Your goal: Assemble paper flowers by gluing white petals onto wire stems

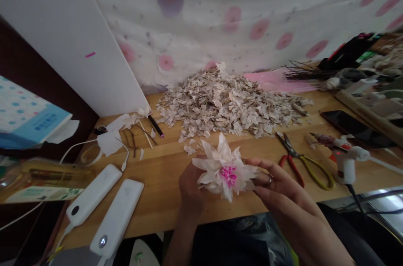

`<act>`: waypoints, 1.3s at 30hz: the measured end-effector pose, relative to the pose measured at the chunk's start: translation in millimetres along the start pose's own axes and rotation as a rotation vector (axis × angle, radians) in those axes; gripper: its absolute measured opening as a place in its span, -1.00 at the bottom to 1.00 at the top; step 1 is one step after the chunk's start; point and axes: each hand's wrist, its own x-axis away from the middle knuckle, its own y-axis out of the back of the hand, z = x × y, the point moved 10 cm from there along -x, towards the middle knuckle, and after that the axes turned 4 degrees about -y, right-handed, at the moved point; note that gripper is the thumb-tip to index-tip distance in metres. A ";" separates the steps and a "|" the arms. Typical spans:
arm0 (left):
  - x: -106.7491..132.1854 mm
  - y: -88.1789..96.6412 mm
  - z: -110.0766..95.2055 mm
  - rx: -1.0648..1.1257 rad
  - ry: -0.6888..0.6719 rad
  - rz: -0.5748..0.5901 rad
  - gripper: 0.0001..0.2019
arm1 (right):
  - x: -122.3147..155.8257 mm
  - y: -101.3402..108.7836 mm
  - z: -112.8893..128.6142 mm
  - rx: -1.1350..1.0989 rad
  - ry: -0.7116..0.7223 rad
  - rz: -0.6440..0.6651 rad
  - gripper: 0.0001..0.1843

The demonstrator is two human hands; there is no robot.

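A handmade flower [217, 165] with pale, papery petals and a bright pink centre faces up toward me above the table's front edge. My left hand [191, 190] is closed behind it; the petals hide most of those fingers and whatever stem they grip. From the other side my right hand [280, 192], with a ring on one finger, has its thumb and fingers around the tips of the right-hand petals. Beyond the flower spreads a large heap of dry, whitish petal pieces [220, 104], a few of them loose at its near edge.
Pliers [292, 152] with red and yellow handles and a white glue gun [345, 161] lie to the right, near a dark phone [355, 127]. At left are two white power banks [118, 215], cables, a black pen [155, 126] and a tape roll [91, 155]. A patterned curtain [201, 22] hangs behind.
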 end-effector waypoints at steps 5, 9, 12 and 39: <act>-5.5 0.9 -23.5 -0.111 -0.191 -0.026 -0.83 | -9.8 19.8 7.1 0.042 0.111 -0.097 -0.69; -7.3 3.3 -29.4 -0.186 -0.202 -0.059 -0.84 | -17.2 31.1 7.8 0.073 0.153 -0.167 -0.65; -8.2 4.7 -26.5 -0.205 -0.158 -0.059 -0.83 | -18.9 33.8 11.4 0.091 0.201 -0.214 -0.61; 6.8 -0.3 12.3 -0.126 0.276 -0.016 -0.85 | -29.0 -56.1 -51.7 -0.019 -0.241 0.204 -0.43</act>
